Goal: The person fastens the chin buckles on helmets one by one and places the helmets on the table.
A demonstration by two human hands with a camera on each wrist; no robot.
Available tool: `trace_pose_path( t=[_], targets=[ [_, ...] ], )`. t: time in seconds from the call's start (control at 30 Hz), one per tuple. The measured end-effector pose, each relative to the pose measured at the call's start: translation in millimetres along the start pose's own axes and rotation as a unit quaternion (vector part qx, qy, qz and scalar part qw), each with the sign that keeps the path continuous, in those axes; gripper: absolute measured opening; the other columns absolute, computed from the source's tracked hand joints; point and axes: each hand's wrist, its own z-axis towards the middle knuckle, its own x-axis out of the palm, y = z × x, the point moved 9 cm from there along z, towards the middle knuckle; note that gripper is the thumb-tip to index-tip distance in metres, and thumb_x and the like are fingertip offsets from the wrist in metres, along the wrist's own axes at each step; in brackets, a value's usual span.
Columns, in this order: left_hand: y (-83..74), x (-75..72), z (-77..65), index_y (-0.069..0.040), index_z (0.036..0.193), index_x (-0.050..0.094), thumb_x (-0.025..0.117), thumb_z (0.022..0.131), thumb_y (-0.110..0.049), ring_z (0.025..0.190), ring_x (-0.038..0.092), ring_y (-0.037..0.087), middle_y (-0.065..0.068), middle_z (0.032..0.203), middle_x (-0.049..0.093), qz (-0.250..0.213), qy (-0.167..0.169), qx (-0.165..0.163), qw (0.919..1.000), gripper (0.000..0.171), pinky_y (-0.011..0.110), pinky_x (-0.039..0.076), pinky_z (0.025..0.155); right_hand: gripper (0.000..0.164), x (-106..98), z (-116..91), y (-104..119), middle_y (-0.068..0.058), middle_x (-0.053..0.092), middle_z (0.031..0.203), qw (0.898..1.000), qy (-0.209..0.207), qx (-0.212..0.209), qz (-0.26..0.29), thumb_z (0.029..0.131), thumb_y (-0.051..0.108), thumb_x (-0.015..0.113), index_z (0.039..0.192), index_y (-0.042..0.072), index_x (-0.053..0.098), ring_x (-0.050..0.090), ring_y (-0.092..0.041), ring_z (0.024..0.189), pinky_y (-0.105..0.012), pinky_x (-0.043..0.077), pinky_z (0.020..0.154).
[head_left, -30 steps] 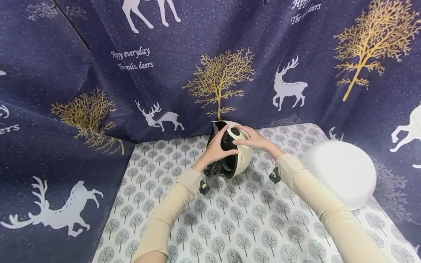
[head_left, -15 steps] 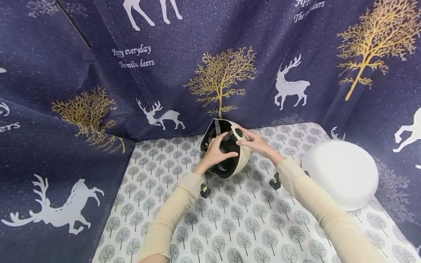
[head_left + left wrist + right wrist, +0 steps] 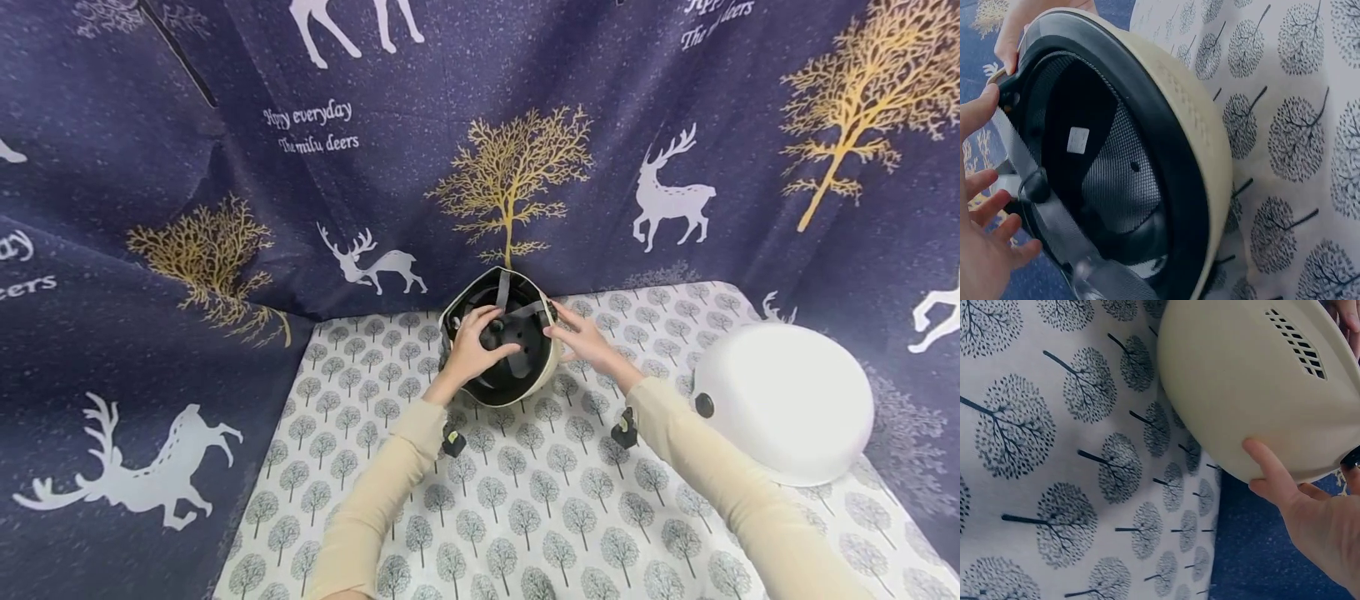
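A cream helmet (image 3: pixel 553 364) sits at the back of the table, its black-lined opening turned toward me. Inside it, grey chin straps (image 3: pixel 1019 147) run across the opening, one carrying a black slider. My left hand (image 3: pixel 472 348) is in front of the opening's left part, thumb and fingers spread apart; in the left wrist view its fingertips lie close to the strap. My right hand (image 3: pixel 588 340) holds the helmet's right side by the rim. In the right wrist view, fingers (image 3: pixel 1266 461) of that hand lie along the smooth shell, below a slotted vent.
A large white helmet (image 3: pixel 783 404) with a round black button stands dome up on the right, beside my right forearm. The table's tree-print cloth (image 3: pixel 525 500) stretches toward me. A dark blue curtain (image 3: pixel 420 183) with deer and trees hangs right behind the cream helmet.
The cream helmet has turned from facing left to showing its opening and straps toward me. My left hand has shifted slightly left; the right hand stays at the helmet's right side.
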Motion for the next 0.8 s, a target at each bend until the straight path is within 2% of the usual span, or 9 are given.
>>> trace_pose_path(
  t=[0.13,0.2,0.4,0.57,0.67,0.73,0.8],
  targets=[
    [12.1,-6.1,-6.6,-0.005,0.136,0.055,0.079,0.081,-0.023,0.140,0.035,0.043,0.021,0.145,0.045,-0.008,0.009,-0.018,0.9998,0.063,0.064,0.028,0.113,0.075,1,3,-11,-0.017,0.021,0.162,1.000,-0.002,-0.002,0.028,0.097,0.025,0.057,0.158,0.027,0.014,0.043,-0.046,0.135,-0.047,0.056,0.088],
    [19.5,-9.7,-10.4,-0.005,0.137,0.054,0.079,0.081,-0.022,0.140,0.033,0.044,0.022,0.145,0.043,-0.012,0.011,-0.025,0.9995,0.063,0.063,0.031,0.112,0.076,0,3,-15,-0.017,0.024,0.161,0.999,-0.002,0.001,0.043,0.097,0.022,0.056,0.158,0.025,0.011,0.043,-0.047,0.135,-0.049,0.055,0.091],
    [38.9,-25.8,-19.8,-0.002,0.136,0.054,0.080,0.080,-0.023,0.134,0.038,0.043,0.025,0.143,0.044,0.003,-0.010,-0.042,0.9990,0.066,0.061,0.035,0.108,0.074,-1,4,-23,-0.022,0.031,0.157,0.997,-0.008,0.011,0.072,0.098,0.018,0.055,0.158,0.023,0.011,0.043,-0.048,0.134,-0.047,0.054,0.093],
    [57.3,-36.0,-27.8,-0.002,0.138,0.052,0.083,0.078,-0.023,0.131,0.038,0.042,0.023,0.143,0.043,0.018,-0.015,-0.086,0.9960,0.071,0.059,0.036,0.108,0.075,0,3,-27,-0.021,0.030,0.157,0.996,-0.015,0.025,0.087,0.098,0.018,0.055,0.158,0.023,0.011,0.042,-0.046,0.135,-0.049,0.052,0.096],
    [66.7,-39.2,-32.7,-0.002,0.139,0.051,0.083,0.077,-0.022,0.133,0.036,0.042,0.024,0.144,0.041,0.010,-0.008,-0.109,0.9940,0.073,0.060,0.034,0.109,0.075,1,1,-27,-0.022,0.028,0.158,0.995,-0.015,0.026,0.093,0.098,0.017,0.054,0.158,0.021,0.010,0.042,-0.047,0.135,-0.051,0.050,0.099],
    [72.2,-39.9,-35.8,-0.003,0.141,0.049,0.083,0.077,-0.021,0.135,0.034,0.044,0.026,0.145,0.038,0.003,0.000,-0.121,0.9926,0.075,0.061,0.032,0.110,0.075,1,1,-28,-0.022,0.029,0.157,0.995,-0.016,0.024,0.094,0.098,0.017,0.054,0.158,0.021,0.010,0.046,-0.045,0.133,-0.051,0.051,0.099],
    [78.0,-39.0,-38.8,-0.003,0.143,0.046,0.083,0.077,-0.021,0.136,0.033,0.045,0.027,0.146,0.035,-0.002,0.012,-0.134,0.9908,0.078,0.063,0.030,0.111,0.074,0,1,-29,-0.022,0.031,0.156,0.995,-0.017,0.023,0.093,0.098,0.016,0.055,0.158,0.021,0.012,0.056,-0.038,0.124,-0.049,0.052,0.098]
  ],
)
